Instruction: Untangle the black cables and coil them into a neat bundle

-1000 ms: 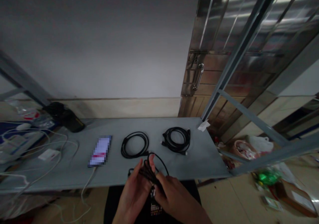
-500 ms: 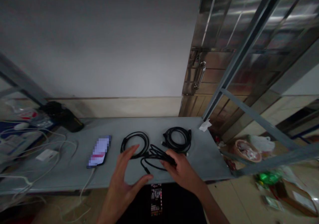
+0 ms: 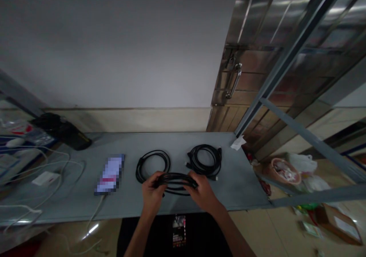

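Note:
Between my two hands is a coiled black cable [image 3: 175,178], held just above the front part of the grey table. My left hand [image 3: 153,194] is closed around the coil's left end. At its right end my right hand [image 3: 203,193] grips the loops. A lower strand of the cable hangs beneath the bundle. Behind my left hand a second black cable coil [image 3: 156,151] lies on the table, partly hidden by that hand. A third black cable coil [image 3: 205,171], with plugs showing at its edge, rests behind my right hand.
A phone [image 3: 110,173] with a white cord lies on the table [image 3: 225,196] to the left. Further left are a white adapter [image 3: 45,178], tangled white cords and a black bottle [image 3: 64,131]. Metal frame posts [image 3: 274,74] rise at the right, beside a crumpled tissue [image 3: 238,142].
My left hand was spread apart from the cable and has now closed on its left end. The loops are gathered and stretched sideways between both hands. The view has shifted slightly.

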`<action>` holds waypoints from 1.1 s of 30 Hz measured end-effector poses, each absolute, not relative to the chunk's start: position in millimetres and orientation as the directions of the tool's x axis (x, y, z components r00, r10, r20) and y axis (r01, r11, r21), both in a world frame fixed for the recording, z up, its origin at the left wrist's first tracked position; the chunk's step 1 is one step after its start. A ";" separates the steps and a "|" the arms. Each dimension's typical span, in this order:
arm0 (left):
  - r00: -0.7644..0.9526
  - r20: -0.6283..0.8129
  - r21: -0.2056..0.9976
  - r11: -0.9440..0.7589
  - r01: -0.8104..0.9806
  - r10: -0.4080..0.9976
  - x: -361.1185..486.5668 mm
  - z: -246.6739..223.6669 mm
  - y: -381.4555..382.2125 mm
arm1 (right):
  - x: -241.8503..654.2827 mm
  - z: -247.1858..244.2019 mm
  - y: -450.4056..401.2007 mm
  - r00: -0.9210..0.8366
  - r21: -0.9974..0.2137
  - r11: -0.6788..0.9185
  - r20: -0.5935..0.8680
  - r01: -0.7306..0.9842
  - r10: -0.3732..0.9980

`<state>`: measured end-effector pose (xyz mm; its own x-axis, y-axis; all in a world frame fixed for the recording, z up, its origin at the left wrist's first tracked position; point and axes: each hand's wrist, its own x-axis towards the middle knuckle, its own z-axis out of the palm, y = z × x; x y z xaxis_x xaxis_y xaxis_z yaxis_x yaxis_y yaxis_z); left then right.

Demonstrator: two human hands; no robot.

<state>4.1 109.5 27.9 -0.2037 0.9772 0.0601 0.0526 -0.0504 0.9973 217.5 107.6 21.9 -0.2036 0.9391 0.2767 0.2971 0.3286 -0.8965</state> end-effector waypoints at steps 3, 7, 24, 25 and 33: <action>-0.243 0.069 0.996 -0.054 0.071 0.968 8.4 16.8 110.9 | 210.6 -3.7 110.5 -0.157 -0.916 0.270 0.232 0.297 0.960; -0.215 0.022 0.999 -0.015 0.037 0.976 8.0 5.9 112.5 | 204.5 -26.4 109.7 -0.132 -0.963 0.141 0.113 0.230 0.985; 0.720 -0.157 0.978 0.005 0.208 0.676 -58.4 123.1 124.3 | 224.0 56.6 126.0 -0.525 -0.887 0.386 0.210 0.252 0.825; 0.750 -0.178 0.969 -0.018 0.246 0.637 -62.8 136.6 124.5 | 223.7 64.0 128.7 -0.545 -0.838 0.470 0.266 0.277 0.795; 0.490 -0.062 0.908 -0.155 0.390 0.869 -93.5 165.0 135.9 | 214.0 87.3 167.5 -0.757 -0.438 0.783 0.286 0.441 0.587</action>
<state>-93.5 135.9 165.0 0.4902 0.8694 -0.0620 0.3900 -0.1552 0.9077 214.0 167.5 87.3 -0.7575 0.5867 0.2865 0.4411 0.7834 -0.4379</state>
